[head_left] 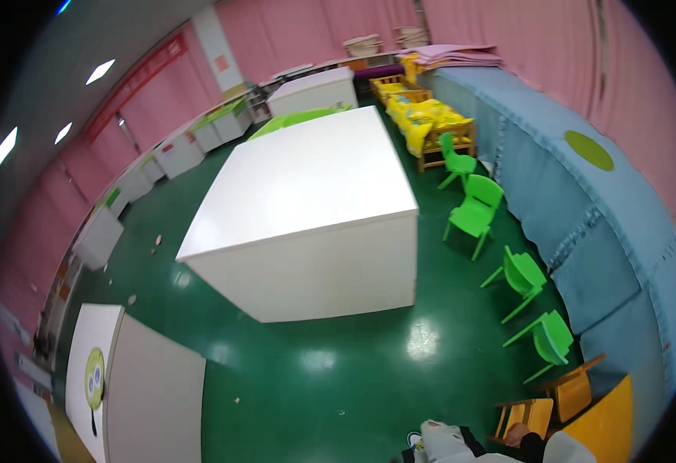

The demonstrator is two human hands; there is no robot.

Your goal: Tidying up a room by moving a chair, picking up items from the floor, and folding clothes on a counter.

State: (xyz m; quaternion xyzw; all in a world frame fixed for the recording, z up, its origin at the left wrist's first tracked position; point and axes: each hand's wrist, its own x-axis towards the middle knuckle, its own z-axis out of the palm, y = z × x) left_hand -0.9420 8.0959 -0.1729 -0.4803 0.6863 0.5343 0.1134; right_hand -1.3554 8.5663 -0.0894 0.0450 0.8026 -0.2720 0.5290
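Hand by the chairs: a bare hand [517,434], seemingly the right, in a dark sleeve at the lower edge; its grip is too small to make out, so I cannot tell whether it grasps anything.
Wooden chair: the nearer wooden chair [537,414] lies right beside that hand; contact is unclear.
Beside it: a second wooden chair [574,395] and a yellow panel [611,420] crowd the right.
Lower left: a white cabinet [160,386] bears a green cartoon face [95,376].
Floor: green floor [276,378] dotted with small scraps.
Aisle: four green chairs [551,337] stand in the passage between the big white block and the blue drape [538,208].
Middle: the big white block [307,185] fills the centre, partly hiding a green-topped unit [295,119].
Far end: wooden cots [446,139] with yellow bedding [423,119], another white block [311,91], and pink curtains [291,35].
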